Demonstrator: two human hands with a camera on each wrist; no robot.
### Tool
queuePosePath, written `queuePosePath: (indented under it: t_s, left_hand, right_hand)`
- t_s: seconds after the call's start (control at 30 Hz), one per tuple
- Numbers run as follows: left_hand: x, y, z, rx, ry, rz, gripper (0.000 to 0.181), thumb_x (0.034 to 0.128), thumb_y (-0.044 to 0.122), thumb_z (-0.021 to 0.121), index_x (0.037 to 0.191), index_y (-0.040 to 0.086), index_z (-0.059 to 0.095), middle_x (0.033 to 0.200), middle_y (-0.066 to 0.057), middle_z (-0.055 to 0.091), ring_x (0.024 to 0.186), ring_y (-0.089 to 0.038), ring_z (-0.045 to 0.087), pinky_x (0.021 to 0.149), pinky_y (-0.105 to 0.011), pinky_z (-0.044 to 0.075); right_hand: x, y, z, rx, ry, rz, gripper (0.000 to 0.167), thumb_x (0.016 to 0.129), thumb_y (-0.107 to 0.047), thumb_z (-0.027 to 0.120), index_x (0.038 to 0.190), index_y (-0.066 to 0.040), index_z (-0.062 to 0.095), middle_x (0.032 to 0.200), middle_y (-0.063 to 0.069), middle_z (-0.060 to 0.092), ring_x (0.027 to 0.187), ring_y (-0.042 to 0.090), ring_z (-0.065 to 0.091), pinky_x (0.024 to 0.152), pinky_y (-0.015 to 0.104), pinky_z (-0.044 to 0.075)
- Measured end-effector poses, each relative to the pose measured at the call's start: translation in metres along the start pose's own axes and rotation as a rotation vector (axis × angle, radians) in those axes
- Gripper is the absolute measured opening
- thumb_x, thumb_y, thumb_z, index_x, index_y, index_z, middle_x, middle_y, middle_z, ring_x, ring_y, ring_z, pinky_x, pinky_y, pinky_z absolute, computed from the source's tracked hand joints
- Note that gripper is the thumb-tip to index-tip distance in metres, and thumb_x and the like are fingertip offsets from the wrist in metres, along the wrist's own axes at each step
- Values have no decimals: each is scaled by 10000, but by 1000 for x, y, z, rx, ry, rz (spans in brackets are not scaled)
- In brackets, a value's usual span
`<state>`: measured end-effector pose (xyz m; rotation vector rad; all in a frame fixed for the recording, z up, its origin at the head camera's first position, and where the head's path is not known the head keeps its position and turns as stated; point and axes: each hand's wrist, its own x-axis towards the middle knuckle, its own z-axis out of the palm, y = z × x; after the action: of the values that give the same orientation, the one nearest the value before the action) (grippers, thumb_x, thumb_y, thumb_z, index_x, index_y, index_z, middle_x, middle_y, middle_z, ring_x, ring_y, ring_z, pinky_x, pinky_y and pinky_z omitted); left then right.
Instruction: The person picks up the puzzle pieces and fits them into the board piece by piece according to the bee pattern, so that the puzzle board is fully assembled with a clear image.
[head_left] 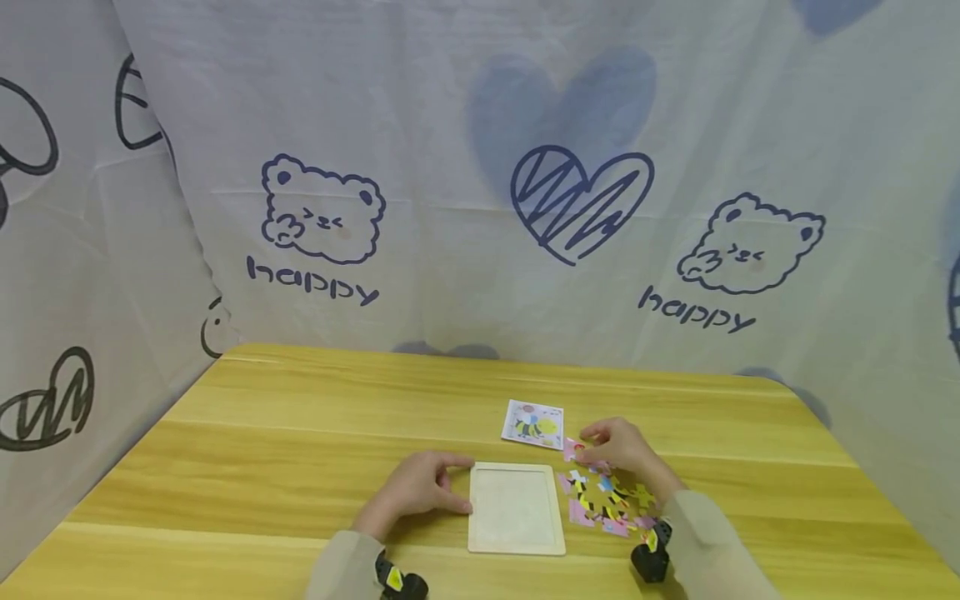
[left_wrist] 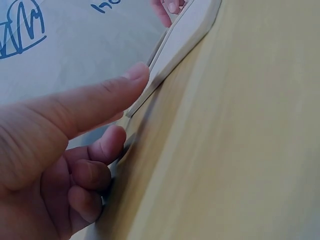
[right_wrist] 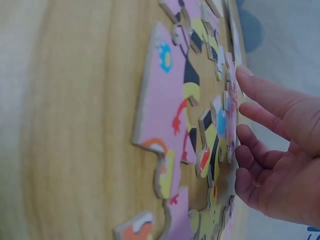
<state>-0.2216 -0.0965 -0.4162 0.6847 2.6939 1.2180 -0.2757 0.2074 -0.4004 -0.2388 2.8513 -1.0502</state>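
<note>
A square wooden puzzle tray (head_left: 516, 510) with a raised rim lies on the table. My left hand (head_left: 423, 487) is at its left side, index finger by the upper corner and thumb by the edge. In the left wrist view the thumb (left_wrist: 117, 92) is straight against the tray's rim (left_wrist: 187, 52); the other visible fingers are bent. My right hand (head_left: 618, 446) reaches over the far end of the loose jigsaw pieces (head_left: 600, 512). Its thumb and index fingertips are apart beside a pink piece (head_left: 572, 448). In the right wrist view its fingers (right_wrist: 260, 145) are loosely bent near the pieces.
A small picture card of a bee (head_left: 533, 424) lies behind the tray, touching or nearly touching the pink piece. The pieces lie right of the tray on the wood-grain table (head_left: 300, 417). A printed cloth (head_left: 450, 208) hangs behind the table.
</note>
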Motion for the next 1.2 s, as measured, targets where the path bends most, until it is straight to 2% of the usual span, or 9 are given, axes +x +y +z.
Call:
queuePosePath:
  t_s: [0.23, 0.37, 0.67, 0.97, 1.2]
  left_hand:
    - [0, 2, 2, 34, 7, -26, 593, 611, 259, 812, 1133, 56, 616, 544, 69, 479, 472, -55, 407, 459, -228, 322]
    - [0, 2, 2, 53, 8, -46, 596, 607, 270, 813, 1133, 69, 618, 542, 69, 479, 469, -59, 405, 459, -233, 316]
    - [0, 7, 2, 63, 4, -81, 581, 610, 261, 812, 1129, 77, 625, 528, 67, 472, 452, -59, 388, 448, -229, 305]
    - [-1, 9, 2, 59, 4, -98, 570, 614, 249, 810, 1128, 85, 628, 523, 60, 465, 446, -65, 375, 444, -232, 293]
    - [-2, 9, 1, 62, 4, -98, 569, 615, 251, 810, 1129, 87, 629, 527, 60, 464, 448, -66, 375, 442, -233, 292]
  right_hand:
    - [-1, -4, 3, -63, 12, -14, 351, 669, -167, 780, 940, 10, 646, 751, 45, 510, 642, 167, 428, 544, 284, 363]
    - [-3, -7, 5, -66, 24, -22, 306, 667, -146, 777, 902, -8, 637, 716, 36, 488, 584, 150, 430, 505, 277, 369]
    - [-2, -8, 6, -84, 38, -39, 203, 653, -105, 776, 771, -28, 631, 676, 14, 496, 618, 158, 429, 543, 280, 351]
    - [-2, -9, 6, -72, 30, -7, 243, 655, -95, 777, 773, -4, 586, 703, 26, 502, 642, 164, 441, 569, 286, 379]
    - [-3, -13, 4, -20, 48, 49, 275, 647, -51, 773, 785, 4, 542, 698, 42, 484, 602, 156, 434, 513, 263, 367]
